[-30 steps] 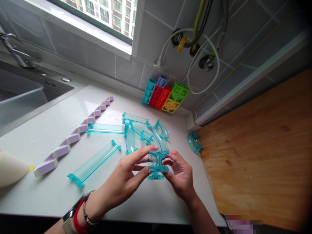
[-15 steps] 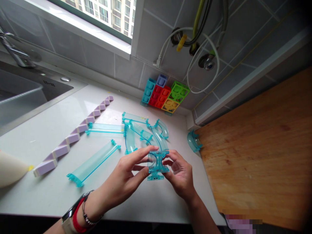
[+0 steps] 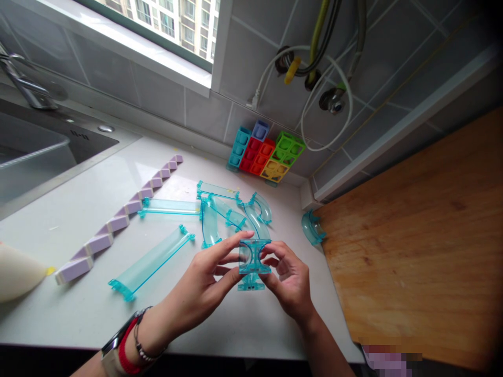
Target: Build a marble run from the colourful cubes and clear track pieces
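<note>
Between my hands is a clear teal plastic toy track piece point(image 3: 255, 256), a squarish block with curved hollows. My left hand point(image 3: 214, 269) grips its left side, thumb low and index finger along the top. My right hand point(image 3: 288, 277) pinches its right side with thumb and fingers. Directly below it shows another teal connector piece point(image 3: 250, 283); whether the two are joined I cannot tell. Just beyond my hands lie several teal track pieces, among them a curved track point(image 3: 257, 222) and a short wide one point(image 3: 210, 222). A long straight track point(image 3: 153, 262) rests to the left of my left hand.
A zigzag row of lilac blocks point(image 3: 118, 223) crosses the white counter point(image 3: 188, 324). Coloured cube blocks point(image 3: 257, 155) lean near the wall. A curved teal piece point(image 3: 313, 228) sits beside the wooden board point(image 3: 412, 251) at right. The sink point(image 3: 35, 152) is at left.
The upper edge of the held track piece has risen slightly and its front face has tipped a little. Both hands keep their hold; everything else stays put.
</note>
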A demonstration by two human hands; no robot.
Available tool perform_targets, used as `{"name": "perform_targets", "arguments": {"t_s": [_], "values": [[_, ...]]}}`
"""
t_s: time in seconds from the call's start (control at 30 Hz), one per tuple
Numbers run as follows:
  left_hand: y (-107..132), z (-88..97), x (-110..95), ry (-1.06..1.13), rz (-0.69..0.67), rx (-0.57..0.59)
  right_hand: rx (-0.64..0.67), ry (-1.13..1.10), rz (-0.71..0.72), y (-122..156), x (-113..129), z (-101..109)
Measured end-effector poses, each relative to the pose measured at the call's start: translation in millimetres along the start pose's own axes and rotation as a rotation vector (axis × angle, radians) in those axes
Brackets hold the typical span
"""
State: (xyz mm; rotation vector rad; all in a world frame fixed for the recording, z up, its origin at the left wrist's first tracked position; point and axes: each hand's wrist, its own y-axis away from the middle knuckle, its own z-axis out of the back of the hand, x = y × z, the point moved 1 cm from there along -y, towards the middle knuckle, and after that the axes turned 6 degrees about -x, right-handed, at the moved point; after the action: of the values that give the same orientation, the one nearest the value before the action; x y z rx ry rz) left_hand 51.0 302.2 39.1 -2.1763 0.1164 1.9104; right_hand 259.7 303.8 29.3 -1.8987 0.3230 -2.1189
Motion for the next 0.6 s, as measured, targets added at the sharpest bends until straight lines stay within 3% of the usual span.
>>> {"name": "perform_targets", "arguments": {"t_s": [0.23, 0.4, 0.6], "values": [[-1.9, 2.1, 4.6, -0.070, 0.035, 0.054, -0.012, 0.023, -0.007, 1.3, -7.2, 1.1], [-4.6, 3.0, 15.2, -0.293, -0.016, 0.028, 0.011, 0.064, 0.000, -7.2, -12.0, 6.2], [-7.1, 5.7, 13.8, -0.517, -0.151, 0.121, -0.273, 0.270, -0.076, -5.5, -3.0, 43.4]]}}
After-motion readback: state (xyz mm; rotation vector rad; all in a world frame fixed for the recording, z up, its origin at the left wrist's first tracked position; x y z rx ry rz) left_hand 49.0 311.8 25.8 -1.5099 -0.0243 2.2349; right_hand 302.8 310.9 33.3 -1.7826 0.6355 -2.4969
